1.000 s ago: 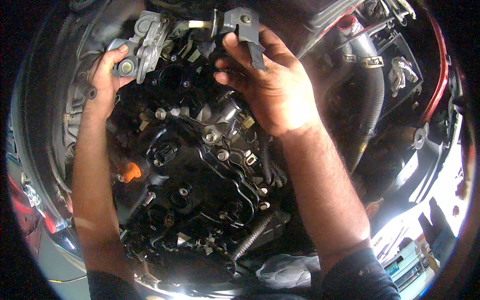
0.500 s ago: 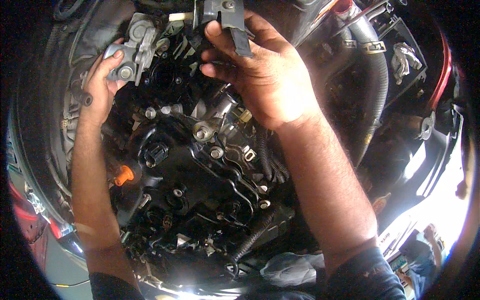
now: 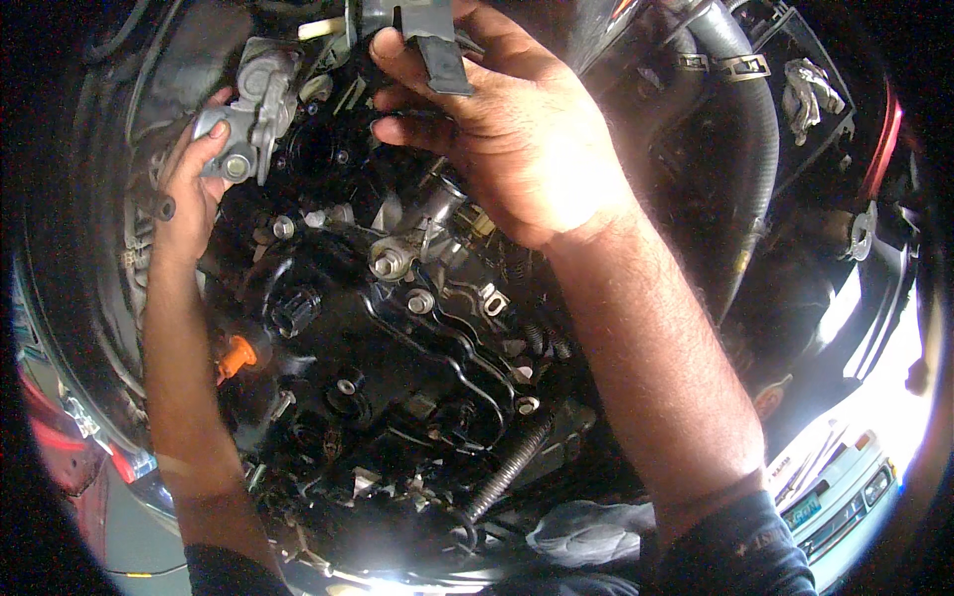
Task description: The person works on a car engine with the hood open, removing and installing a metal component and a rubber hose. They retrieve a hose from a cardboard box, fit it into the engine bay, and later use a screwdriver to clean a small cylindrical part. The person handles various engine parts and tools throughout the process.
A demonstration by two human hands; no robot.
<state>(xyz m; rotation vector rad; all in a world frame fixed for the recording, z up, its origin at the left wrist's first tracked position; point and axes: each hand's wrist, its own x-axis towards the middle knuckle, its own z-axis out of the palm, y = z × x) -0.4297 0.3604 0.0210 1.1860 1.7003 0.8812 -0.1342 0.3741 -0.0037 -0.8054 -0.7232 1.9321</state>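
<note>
Toward the upper left, my left hand (image 3: 191, 204) is closed around a grey cast-metal part (image 3: 262, 99) with a round bolt head on it; the thumb presses on its near side. My right hand (image 3: 537, 159), at the top middle, is wrapped round a dark grey metal bracket (image 3: 427, 20) with a black tab hanging down over the fingers. The bracket's upper part is cut off by the picture's edge. Below both hands lies the black engine cover (image 3: 348, 343), with silver bolts and an orange plug (image 3: 237, 356) beside my left forearm.
A thick grey ribbed hose (image 3: 750, 149) runs down the right side. Crumpled foil-like material (image 3: 810, 99) sits at the upper right. A clear plastic bag (image 3: 591, 531) lies at the front edge of the engine bay. Another vehicle (image 3: 845, 497) shows at the lower right.
The view has shifted a little, and both hands now appear slightly further left with the same parts held. A person at the lower right has gone out of sight.
</note>
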